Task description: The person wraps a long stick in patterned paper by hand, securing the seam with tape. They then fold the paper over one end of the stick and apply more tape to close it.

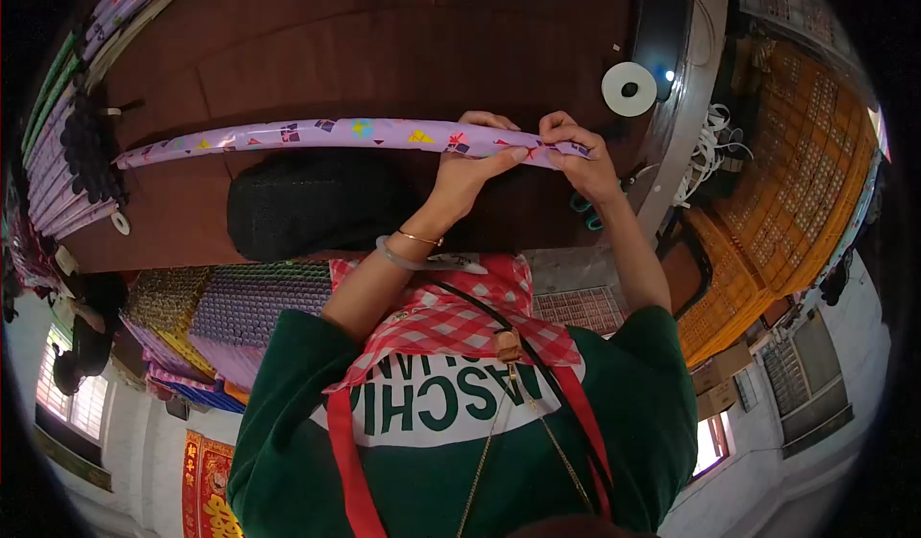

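Now, the lilac roll (365, 133): we have it running right across the middle of the frame, narrow tip out at the left, other end up in our hands right of centre
Left hand (460, 175): we're pinching the roll here, thumb laid along it and pointing right, fingertips showing beyond its upper edge
Right hand (592, 156): bent fingers, and we're pinching the very end; how the thumb sits underneath, we can't quite tell
Patterned surface: it looks thin and glossy, so light, even pressure should serve us best, as a hard squeeze could dent or crease it
Left tip: nobody's fingers on it, so we'd want small, level turns at our end; a sharp twist might swing it into the black lumpy pile (88, 149) at frame left
Black bundle (312, 207): just below the roll, left of centre, a spot where we could snag
White tape roll (619, 71): upper right on the brown tabletop (336, 48), well clear of our knuckles
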Motion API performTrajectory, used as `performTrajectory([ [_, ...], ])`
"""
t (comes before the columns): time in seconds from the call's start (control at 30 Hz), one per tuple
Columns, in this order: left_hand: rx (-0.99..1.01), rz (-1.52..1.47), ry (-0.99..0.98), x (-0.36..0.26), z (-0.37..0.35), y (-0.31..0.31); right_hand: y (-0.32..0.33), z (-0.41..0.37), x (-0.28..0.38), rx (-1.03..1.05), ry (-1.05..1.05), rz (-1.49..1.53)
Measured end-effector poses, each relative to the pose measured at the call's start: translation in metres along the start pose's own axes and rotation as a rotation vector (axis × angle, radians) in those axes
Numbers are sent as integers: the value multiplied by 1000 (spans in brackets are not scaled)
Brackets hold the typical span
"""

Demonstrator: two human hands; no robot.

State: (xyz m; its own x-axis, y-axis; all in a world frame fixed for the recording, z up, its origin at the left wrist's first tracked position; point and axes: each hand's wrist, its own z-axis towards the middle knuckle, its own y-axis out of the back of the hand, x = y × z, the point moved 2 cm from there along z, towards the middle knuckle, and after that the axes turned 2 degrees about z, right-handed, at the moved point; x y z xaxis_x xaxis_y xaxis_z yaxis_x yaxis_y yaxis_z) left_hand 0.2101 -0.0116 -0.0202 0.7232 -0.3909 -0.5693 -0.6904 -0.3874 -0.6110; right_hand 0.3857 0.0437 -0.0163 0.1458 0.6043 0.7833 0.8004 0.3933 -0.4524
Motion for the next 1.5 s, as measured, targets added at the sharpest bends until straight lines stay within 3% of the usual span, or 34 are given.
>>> performTrajectory([
  [0.33, 84, 87, 50, -4, 2, 3, 6, -1, 4, 16, -56, 74],
  [0.8, 65, 58, 64, 2, 3, 5, 9, 4, 22, 184, -68, -164],
  [1.33, 69, 31, 48, 2, 4, 4, 10, 1, 27, 162, -15, -404],
  [1.4, 63, 24, 63, -1, 3, 3, 0, 3, 44, 106, -94, -374],
  [1.47, 58, 18, 78, -1, 2, 2, -1, 5, 64, 162, -164, -470],
  [1.5, 52, 33, 74, -1, 2, 2, 2, 7, 70, 245, -73, -597],
])
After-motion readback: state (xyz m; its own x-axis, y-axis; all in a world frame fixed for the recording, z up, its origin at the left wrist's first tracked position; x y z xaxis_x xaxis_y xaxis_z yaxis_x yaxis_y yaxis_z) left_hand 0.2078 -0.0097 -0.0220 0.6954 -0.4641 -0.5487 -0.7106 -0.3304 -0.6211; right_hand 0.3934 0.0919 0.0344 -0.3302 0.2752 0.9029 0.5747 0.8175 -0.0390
